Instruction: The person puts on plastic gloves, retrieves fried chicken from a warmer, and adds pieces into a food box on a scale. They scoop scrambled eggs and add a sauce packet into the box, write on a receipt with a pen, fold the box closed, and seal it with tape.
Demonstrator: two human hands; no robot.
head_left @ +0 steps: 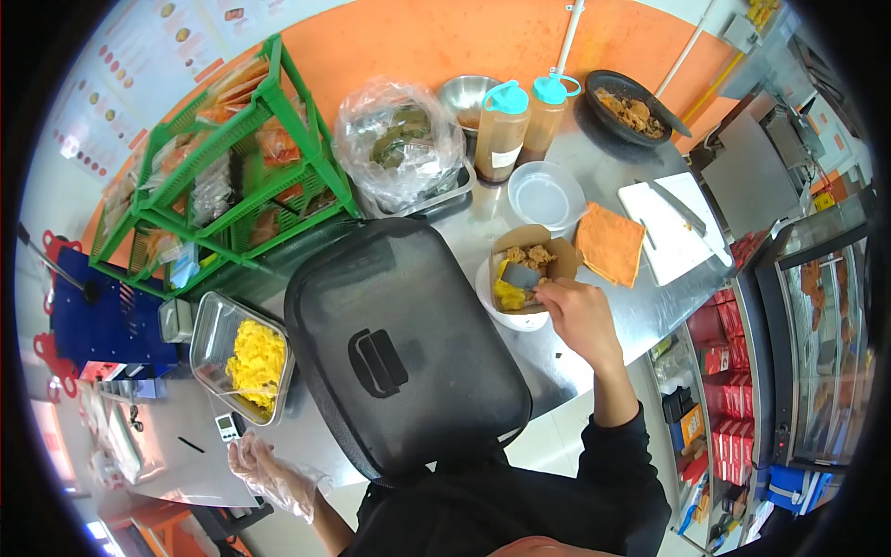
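Gloved left hand [264, 472] at 7 o'clock, spread, empty. Bare right hand [577, 316] at 3 o'clock pinching scraper [521, 276] over paper food box [531, 263].

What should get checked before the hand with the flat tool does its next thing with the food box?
1. Right hand grips the scraper: ok.
2. Scraper blade sits inside the paper box, over the yellow food: ok.
3. Box rests in the white bowl, not tipping: ok.
4. Left hand wears a clear glove, off to the side, holding nothing: ok.
5. Tray of yellow food stays uncovered and near: ok.
6. Box filled enough: cannot tell.
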